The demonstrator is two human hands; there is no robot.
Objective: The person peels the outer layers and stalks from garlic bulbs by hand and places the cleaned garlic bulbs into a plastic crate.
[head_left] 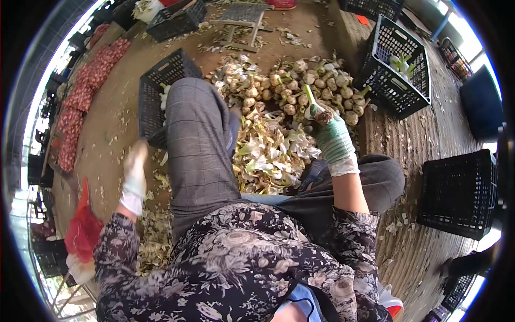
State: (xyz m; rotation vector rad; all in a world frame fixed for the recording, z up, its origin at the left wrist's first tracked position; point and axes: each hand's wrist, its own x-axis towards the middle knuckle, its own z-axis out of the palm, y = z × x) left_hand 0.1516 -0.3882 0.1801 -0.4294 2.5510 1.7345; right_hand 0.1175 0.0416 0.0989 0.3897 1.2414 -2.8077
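My right hand, in a green-and-white glove, is closed around a garlic bulb with a green stem pointing up and its brown root end showing. Just beyond it is a heap of untrimmed garlic bulbs. My left hand, in a pale glove, is smeared by motion, so its fingers are unclear. It is beside my left knee, near the front corner of a black crate. Some white garlic bulbs show inside that crate, partly hidden by my knee.
Peeled garlic skins lie between my legs. A black crate at right holds some garlic; another crate stands nearer. Red mesh sacks line the left side. A small stool stands ahead, and a red net bag lies left.
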